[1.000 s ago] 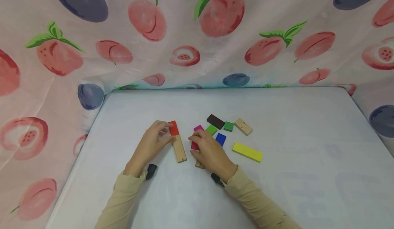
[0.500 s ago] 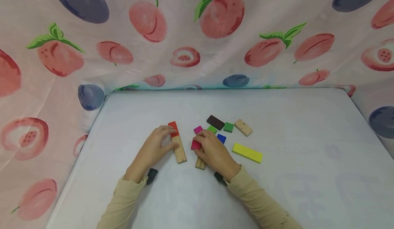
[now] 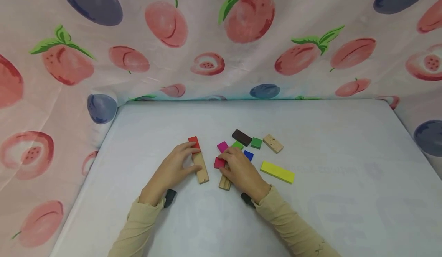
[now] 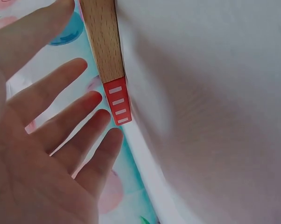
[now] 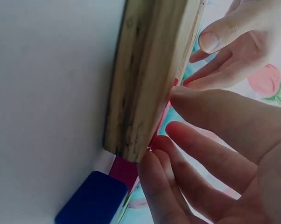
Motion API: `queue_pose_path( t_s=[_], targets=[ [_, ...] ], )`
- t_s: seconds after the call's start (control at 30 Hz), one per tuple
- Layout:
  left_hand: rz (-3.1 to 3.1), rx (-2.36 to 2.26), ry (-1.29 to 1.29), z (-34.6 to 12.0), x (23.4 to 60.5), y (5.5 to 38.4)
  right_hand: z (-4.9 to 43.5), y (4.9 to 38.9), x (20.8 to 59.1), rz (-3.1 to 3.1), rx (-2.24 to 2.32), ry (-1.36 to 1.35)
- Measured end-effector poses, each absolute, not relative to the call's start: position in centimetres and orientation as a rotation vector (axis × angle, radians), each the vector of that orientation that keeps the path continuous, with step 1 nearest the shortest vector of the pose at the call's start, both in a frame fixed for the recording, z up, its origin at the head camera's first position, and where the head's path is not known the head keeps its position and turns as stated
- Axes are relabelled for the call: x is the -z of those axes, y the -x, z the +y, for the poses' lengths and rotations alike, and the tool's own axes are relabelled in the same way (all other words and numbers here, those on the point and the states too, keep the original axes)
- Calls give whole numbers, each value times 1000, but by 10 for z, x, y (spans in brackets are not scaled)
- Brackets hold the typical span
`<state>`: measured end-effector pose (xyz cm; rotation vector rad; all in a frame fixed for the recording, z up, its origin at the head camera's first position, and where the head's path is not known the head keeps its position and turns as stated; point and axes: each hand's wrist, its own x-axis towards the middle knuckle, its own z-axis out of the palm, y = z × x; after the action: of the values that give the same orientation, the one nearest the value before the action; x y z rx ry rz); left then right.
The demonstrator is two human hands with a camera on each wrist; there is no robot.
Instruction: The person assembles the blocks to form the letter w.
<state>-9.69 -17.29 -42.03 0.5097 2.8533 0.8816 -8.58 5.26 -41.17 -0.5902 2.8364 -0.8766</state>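
In the head view my left hand [image 3: 169, 169] lies beside a red block [image 3: 194, 143] and a plain wooden block [image 3: 201, 168] set end to end. The left wrist view shows its fingers spread, with the red block's striped side [image 4: 117, 101] just past the fingertips. My right hand [image 3: 244, 173] pinches a small crimson block [image 3: 219, 163] between thumb and fingertips. Under that hand lies a grooved wooden block [image 3: 225, 183], partly hidden, which looms large in the right wrist view. A magenta block [image 3: 222, 147] and a partly covered light green block [image 3: 237, 145] sit just beyond the hand.
Past the right hand lie a blue block [image 3: 248, 155], a dark brown block [image 3: 241, 137], a green block [image 3: 256, 143] and a short wooden block [image 3: 273, 143]. A long yellow block [image 3: 277, 172] is to the right. Fruit-patterned cloth [image 3: 207, 27] borders the white table [image 3: 310, 126].
My right thumb and fingers have closed around the crimson block, uncovering more of the grooved wooden block. My left fingers have shifted slightly nearer me along the red and wooden blocks.
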Motion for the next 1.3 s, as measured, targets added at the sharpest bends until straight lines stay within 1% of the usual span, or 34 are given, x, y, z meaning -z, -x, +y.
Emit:
queue_pose_path(
  t_s=[0.4,1.3],
  targets=[
    [2836,-827,-492,-174,421,98,52,87,414,2846,864,608],
    [2822,-859,-471,-173,420,97,52,91,414,2821,931,568]
  ],
)
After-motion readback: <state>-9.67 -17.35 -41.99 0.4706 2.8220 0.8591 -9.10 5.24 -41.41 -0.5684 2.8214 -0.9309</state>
